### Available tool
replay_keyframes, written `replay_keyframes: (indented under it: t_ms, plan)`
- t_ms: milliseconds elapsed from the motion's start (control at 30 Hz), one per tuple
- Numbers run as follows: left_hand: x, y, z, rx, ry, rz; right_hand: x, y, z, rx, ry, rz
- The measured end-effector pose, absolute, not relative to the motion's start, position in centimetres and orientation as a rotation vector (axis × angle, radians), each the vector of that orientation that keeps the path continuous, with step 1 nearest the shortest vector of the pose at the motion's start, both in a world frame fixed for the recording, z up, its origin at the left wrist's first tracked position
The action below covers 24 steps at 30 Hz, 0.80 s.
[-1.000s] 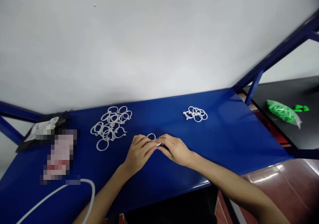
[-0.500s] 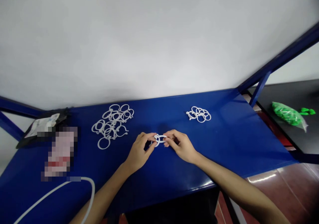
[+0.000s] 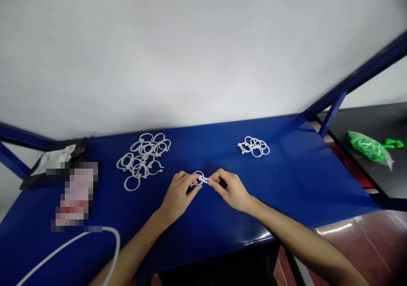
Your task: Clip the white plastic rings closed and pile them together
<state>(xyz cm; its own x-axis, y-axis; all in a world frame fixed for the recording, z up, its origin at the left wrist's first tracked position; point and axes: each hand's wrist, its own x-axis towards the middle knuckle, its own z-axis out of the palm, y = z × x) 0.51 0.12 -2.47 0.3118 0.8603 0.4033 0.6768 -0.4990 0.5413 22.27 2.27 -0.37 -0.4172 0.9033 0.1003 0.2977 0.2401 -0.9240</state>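
Over the blue table (image 3: pixel 222 218), my left hand (image 3: pixel 179 192) pinches a white plastic ring (image 3: pixel 199 173) between thumb and fingertips. My right hand (image 3: pixel 231 190) is closed on a second white ring (image 3: pixel 206 180), which is turned nearly edge-on and meets the first one at a small round knob. Whether the two are linked or only touching I cannot tell. Left of my hands lies a loose pile of white rings (image 3: pixel 132 183), some with open gaps and small knobs at their ends. A smaller cluster of white rings (image 3: pixel 257 151) rests farther back on the right.
At the left are a black package with a white label (image 3: pixel 54 161), a blurred-out pinkish item (image 3: pixel 78 188) and a white cable (image 3: pixel 57 252). A bag of green pieces (image 3: pixel 369 146) sits on a dark surface to the right. Behind the table rises a white wall (image 3: pixel 203 57).
The ring in my right hand has turned from showing its open loop to nearly edge-on. My left hand's ring has shifted so its loop shows more. Both piles are unchanged.
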Motion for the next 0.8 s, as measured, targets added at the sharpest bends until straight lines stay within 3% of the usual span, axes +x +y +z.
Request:
replay_keyframes:
  t_ms: [200,467,633,800]
  plan:
    - [0.1,0.3,-2.0,2.317,1.413,1.145,22.6,2.4,-0.2,-1.161,-1.901,1.071]
    - [-0.5,0.3,-1.3,2.461,1.725,0.964,22.7,2.5,-0.2,-1.198,-1.723,1.281]
    - [1.0,-0.8,-0.2,2.147,1.496,1.052,22.3,1.8,-0.2,-1.049,-1.638,1.498]
    - [1.6,-0.9,-0.6,1.823,1.466,1.076,22.2,1.7,0.0,-0.982,-1.798,1.42]
